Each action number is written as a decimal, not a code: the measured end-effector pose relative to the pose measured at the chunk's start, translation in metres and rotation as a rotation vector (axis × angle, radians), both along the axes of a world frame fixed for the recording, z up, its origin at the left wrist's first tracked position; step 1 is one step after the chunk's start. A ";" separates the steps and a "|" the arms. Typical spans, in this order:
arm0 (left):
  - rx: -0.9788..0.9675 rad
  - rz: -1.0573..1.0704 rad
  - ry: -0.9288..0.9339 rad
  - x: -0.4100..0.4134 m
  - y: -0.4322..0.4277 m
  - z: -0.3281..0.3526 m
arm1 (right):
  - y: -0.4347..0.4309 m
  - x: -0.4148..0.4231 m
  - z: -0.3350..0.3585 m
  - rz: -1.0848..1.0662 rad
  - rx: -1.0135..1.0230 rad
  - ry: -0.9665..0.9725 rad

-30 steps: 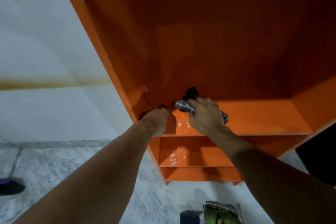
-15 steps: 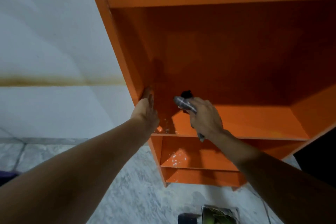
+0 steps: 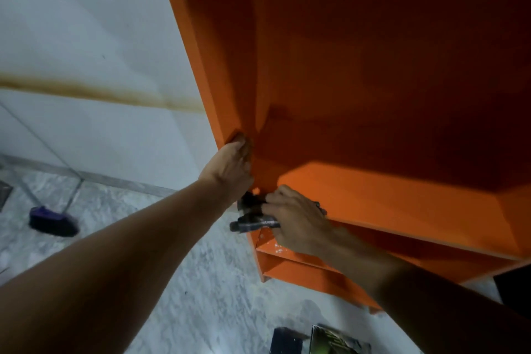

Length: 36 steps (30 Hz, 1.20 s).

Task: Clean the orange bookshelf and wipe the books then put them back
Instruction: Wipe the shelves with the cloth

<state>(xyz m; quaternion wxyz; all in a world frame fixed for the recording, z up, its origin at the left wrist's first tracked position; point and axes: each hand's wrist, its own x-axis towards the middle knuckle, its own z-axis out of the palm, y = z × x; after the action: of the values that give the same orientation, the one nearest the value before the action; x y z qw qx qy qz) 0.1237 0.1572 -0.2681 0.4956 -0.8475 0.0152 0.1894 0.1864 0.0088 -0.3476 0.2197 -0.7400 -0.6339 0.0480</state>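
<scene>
cloth (image 3: 252, 220) has slid to the bookshelf's (image 3: 402, 195) front corner, bunched in right hand (image 3: 293, 218); left hand (image 3: 230, 169) still grips side panel (image 3: 201, 52).

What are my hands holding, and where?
Right hand grips a crumpled dark grey cloth by its middle; left hand grips the orange bookshelf by its left panel's front edge.
</scene>
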 end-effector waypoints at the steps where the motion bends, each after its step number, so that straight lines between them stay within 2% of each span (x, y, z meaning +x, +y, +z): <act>1: 0.004 -0.006 -0.004 0.000 0.001 -0.001 | -0.003 0.004 0.002 -0.029 0.039 0.011; 4: -0.019 0.003 -0.023 0.005 -0.001 -0.001 | 0.007 0.042 0.011 -0.334 0.167 0.010; 5: -0.019 0.007 -0.016 0.005 -0.002 0.000 | 0.017 0.058 0.014 -0.423 0.124 0.006; 7: -0.025 0.009 -0.001 0.005 -0.003 0.001 | 0.038 0.077 0.018 -0.515 -0.118 0.019; 8: -0.045 0.010 -0.009 0.003 -0.003 0.001 | 0.048 0.077 0.019 -0.514 -0.224 0.002; 10: -0.072 0.000 -0.047 0.000 -0.002 0.001 | 0.058 0.066 0.017 -0.466 -0.286 -0.064; 13: -0.157 -0.001 -0.095 -0.006 0.004 -0.001 | 0.056 0.043 0.010 -0.340 -0.214 -0.112; 17: -0.217 -0.027 -0.113 -0.009 0.009 -0.001 | 0.030 0.015 -0.007 -0.123 -0.012 -0.121; 20: -0.209 -0.020 -0.083 -0.009 0.007 0.001 | 0.012 0.001 -0.007 0.076 -0.014 -0.212; 22: -0.198 -0.028 -0.082 -0.008 0.006 0.003 | 0.006 0.008 -0.004 0.033 0.056 -0.209; 24: -0.205 -0.031 -0.104 -0.007 0.007 0.002 | 0.008 0.025 -0.003 -0.184 0.094 -0.166; 26: -0.199 -0.038 -0.121 -0.008 0.007 0.003 | 0.017 0.037 -0.004 -0.411 0.027 -0.146; 28: -0.214 -0.047 -0.127 -0.009 0.006 0.003 | 0.023 0.023 -0.005 -0.391 -0.063 -0.155; 31: -0.226 -0.042 -0.105 -0.012 0.005 0.005 | 0.009 -0.026 -0.015 -0.117 -0.058 -0.168; 33: -0.213 -0.061 -0.094 -0.015 0.003 0.006 | -0.015 -0.051 -0.017 -0.029 -0.169 -0.052; 34: -0.203 -0.080 -0.085 -0.016 0.003 0.008 | -0.028 -0.057 -0.020 -0.088 -0.198 0.019; 36: -0.172 -0.140 -0.063 -0.019 0.007 0.013 | -0.038 -0.058 -0.018 -0.369 -0.122 0.086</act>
<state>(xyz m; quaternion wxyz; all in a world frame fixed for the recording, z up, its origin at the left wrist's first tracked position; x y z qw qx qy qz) 0.1050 0.1644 -0.2554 0.4331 -0.8894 0.0753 0.1256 0.1282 -0.0296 -0.3651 0.2064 -0.8529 -0.4734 0.0770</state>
